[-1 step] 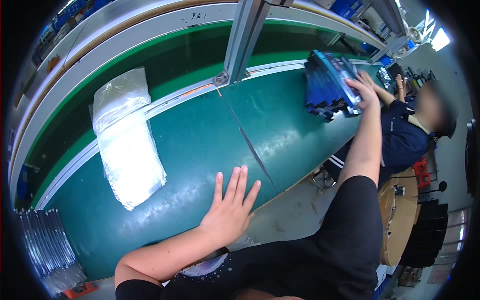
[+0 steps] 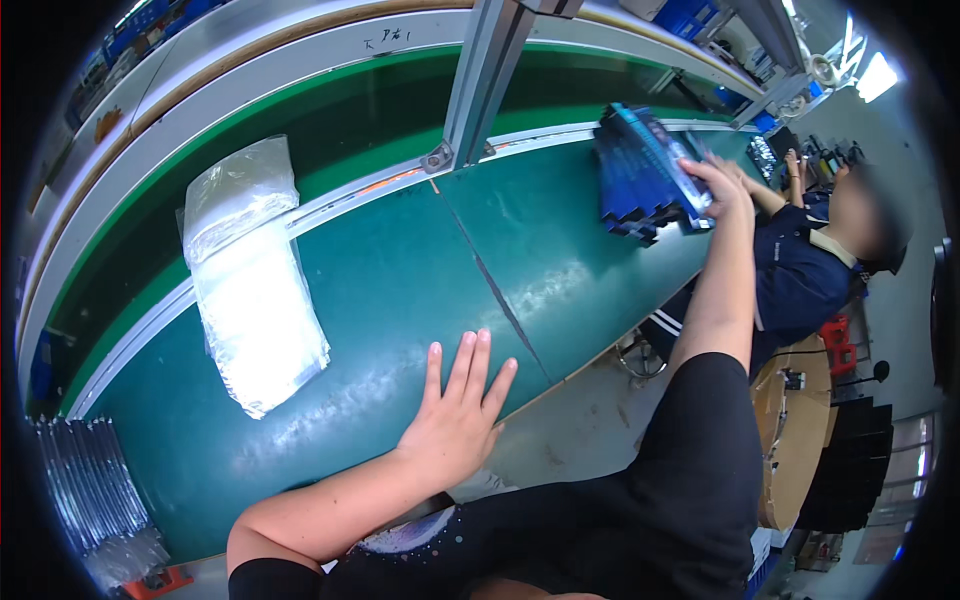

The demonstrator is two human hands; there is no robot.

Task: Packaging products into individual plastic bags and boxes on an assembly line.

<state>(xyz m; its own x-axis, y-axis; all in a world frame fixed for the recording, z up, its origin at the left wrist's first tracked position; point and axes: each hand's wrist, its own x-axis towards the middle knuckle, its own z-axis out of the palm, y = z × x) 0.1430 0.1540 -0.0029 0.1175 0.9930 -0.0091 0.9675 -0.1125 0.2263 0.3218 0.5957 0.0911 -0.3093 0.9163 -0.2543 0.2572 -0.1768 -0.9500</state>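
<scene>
My left hand [image 2: 455,405] lies flat on the green tabletop [image 2: 375,270], fingers spread, holding nothing. At the far right, my right hand [image 2: 722,188] has its fingers bent around the edge of a slim blue box [image 2: 682,180]. That box is at the right side of a stack of blue boxes [image 2: 632,175] on the table. A co-worker's hand [image 2: 740,168], blurred, is just behind mine. Part of my grip is hidden, and the undersides of my fingers do not show.
Clear plastic bags [image 2: 260,310] lie in a pile at the left, against the rail. A row of plastic-wrapped packs [image 2: 95,485] stands at the lower left. A metal post [image 2: 480,90] rises at the back edge. The co-worker [image 2: 805,260] sits at the right near a cardboard box [image 2: 785,435].
My right hand and the stack of blue boxes have shifted slightly to the left. My left hand stays in place on the table.
</scene>
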